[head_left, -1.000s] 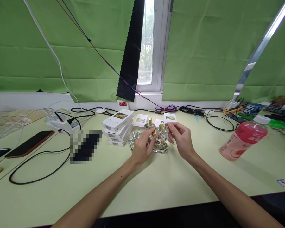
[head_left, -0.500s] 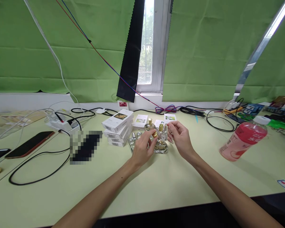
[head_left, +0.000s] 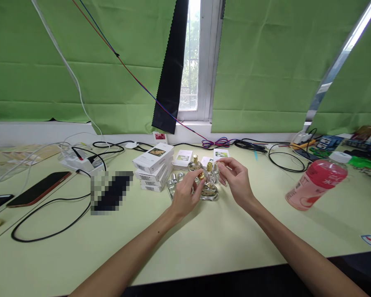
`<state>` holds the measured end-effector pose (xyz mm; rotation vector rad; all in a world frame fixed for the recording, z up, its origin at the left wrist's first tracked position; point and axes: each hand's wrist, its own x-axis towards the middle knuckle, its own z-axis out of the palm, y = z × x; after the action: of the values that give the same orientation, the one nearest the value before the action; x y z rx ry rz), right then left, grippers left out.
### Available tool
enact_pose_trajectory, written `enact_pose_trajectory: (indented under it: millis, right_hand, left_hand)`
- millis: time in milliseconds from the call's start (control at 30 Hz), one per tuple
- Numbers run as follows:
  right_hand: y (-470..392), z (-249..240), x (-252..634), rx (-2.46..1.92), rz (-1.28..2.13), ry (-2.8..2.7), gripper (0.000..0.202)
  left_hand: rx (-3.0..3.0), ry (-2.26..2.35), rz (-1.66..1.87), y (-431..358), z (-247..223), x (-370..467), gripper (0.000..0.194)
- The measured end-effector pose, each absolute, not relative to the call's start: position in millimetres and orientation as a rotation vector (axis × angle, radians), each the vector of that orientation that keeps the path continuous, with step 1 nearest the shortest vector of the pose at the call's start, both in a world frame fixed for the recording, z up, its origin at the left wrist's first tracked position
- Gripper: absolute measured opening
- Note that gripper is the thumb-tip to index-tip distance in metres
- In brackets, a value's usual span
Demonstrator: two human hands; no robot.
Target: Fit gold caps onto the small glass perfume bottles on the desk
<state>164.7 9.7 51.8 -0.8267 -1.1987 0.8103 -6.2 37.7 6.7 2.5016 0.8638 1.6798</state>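
Several small glass bottles, some with gold caps, stand close together on the table. My left hand (head_left: 188,192) is closed, thumb and fingers pinching the gold cap (head_left: 201,175) of one of them. At the right edge of the group my right hand (head_left: 235,179) has its thumb and fingertips together at the top of a small clear bottle (head_left: 216,168); what lies between the fingertips is too small to tell. A wide glass bottle (head_left: 210,192) rests between my hands at the front. Behind is another gold-topped bottle (head_left: 195,162).
White boxes (head_left: 154,159) are stacked left of the bottles, with flat white boxes (head_left: 183,158) behind. A pink drink bottle (head_left: 318,181) stands at the right. Phones (head_left: 39,189), a black cable (head_left: 49,238) and a power strip (head_left: 80,161) lie at the left.
My right hand's fingertips have shifted very slightly at the small bottle's top. My left hand has stayed in place.
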Motion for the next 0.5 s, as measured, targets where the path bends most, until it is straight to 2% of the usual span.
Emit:
enact_pose_trajectory:
  millis: [300,500]
  right_hand:
    - [7.6,53.1,165.3,-0.862,0.795,-1.212,0.025]
    - [11.9,44.2,168.3,-0.995,0.620,-1.334,0.028]
  left_hand:
    - [2.456,0.892,1.678,36.1,7.6,-5.0,0.026]
    - [2.335,0.941,1.743,34.8,10.5,-3.8,0.024]
